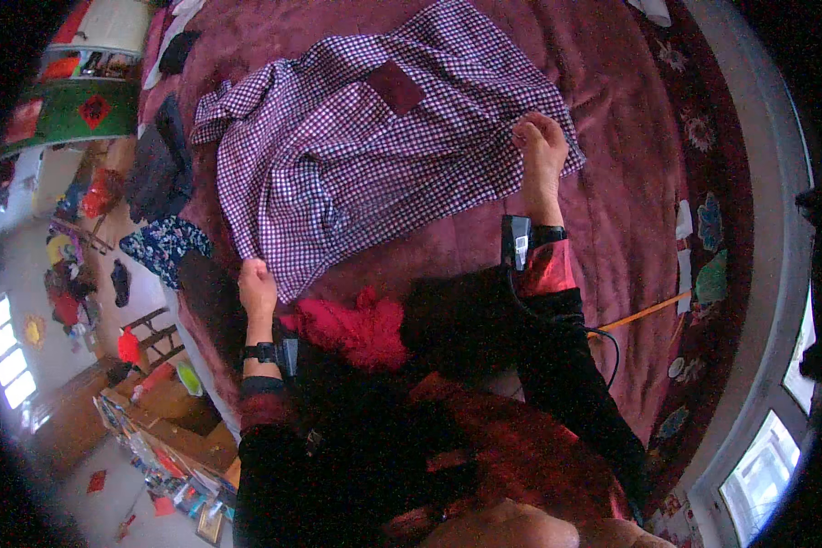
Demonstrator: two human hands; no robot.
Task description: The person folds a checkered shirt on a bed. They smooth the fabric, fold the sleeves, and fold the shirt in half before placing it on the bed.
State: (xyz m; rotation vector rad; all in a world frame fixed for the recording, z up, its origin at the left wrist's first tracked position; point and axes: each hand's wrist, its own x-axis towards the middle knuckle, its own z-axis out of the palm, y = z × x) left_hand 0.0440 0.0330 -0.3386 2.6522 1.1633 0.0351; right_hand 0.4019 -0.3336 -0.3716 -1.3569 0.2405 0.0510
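Observation:
A checked shirt (356, 173) in white, dark blue and red lies spread and wrinkled on the maroon bedcover (621, 173). On its upper part shows a plain maroon square (395, 89); I cannot tell whether it is a patch or something lying on the cloth. My left hand (258, 288) is closed on the cloth at the shirt's lower left corner. Toward the right side, my right hand (542, 151) has its fingers pinched together on the cloth near the edge. Each wrist wears a black strap with a small device.
A bright red fluffy cloth (361, 329) lies between my forearms. Dark clothes (160, 164) and a blue floral cloth (166, 248) rest along the bed's left edge. An orange stick (644, 312) lies at the right. Left of the bed stand a chair (151, 333) and a cluttered desk (178, 429).

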